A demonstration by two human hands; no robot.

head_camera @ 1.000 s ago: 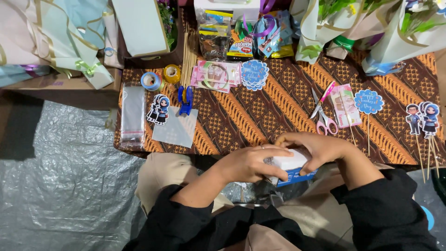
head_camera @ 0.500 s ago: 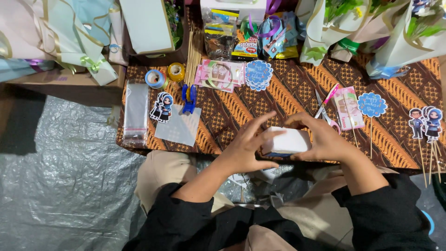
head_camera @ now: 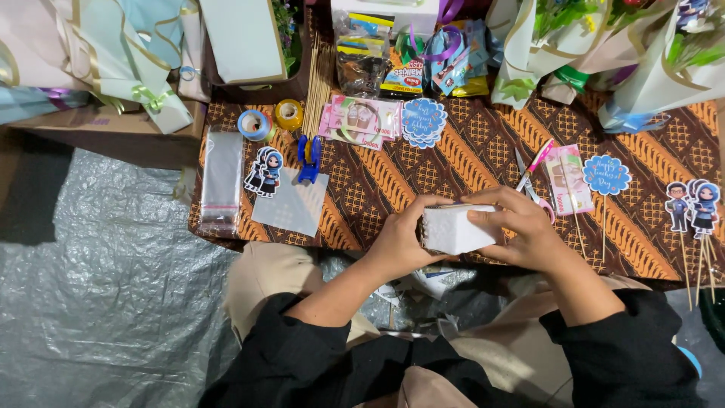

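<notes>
White wrapped packet (head_camera: 453, 229), raised from lap level a second ago, is now sitting over batik cloth (head_camera: 468, 159) edge; left hand (head_camera: 399, 242) and right hand (head_camera: 521, 227) both gripping its ends, pressing it.

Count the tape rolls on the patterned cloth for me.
2: a blue tape roll and a yellow tape roll, side by side near the cloth's far left corner. Others may be hidden among the packets.

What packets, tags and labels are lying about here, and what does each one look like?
Pink snack packets: far edge of the patterned cloth, flat, pink.
Blue scalloped tag: beside them, round.
Second blue scalloped tag: right side, on a stick.
Pink packet: by the scissors, rectangular.
White block: held between left hand and right hand.
</notes>
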